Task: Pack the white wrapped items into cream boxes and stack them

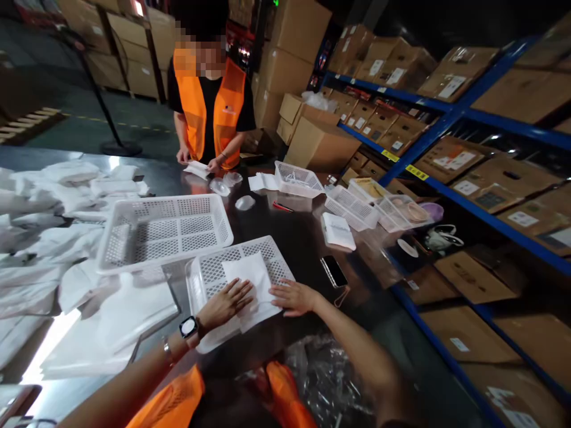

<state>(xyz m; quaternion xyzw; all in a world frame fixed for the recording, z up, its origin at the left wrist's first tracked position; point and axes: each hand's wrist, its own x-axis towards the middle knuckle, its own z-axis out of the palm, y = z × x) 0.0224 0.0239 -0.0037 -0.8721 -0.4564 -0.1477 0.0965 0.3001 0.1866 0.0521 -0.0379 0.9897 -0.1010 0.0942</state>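
My left hand (225,304) and my right hand (292,297) both press flat, fingers spread, on a white flat packet (250,279) lying across the near rim of a white perforated basket (276,255). My left wrist carries a smartwatch (189,327). A larger white basket (165,229) stands just behind and to the left. A black phone (333,271) lies on the dark table to the right of my right hand.
Across the table a person in an orange vest (209,107) handles a white packet (197,169). White packets pile at the left (49,226). More white baskets (352,205) line the right edge. Blue shelving (446,131) with cardboard boxes stands on the right.
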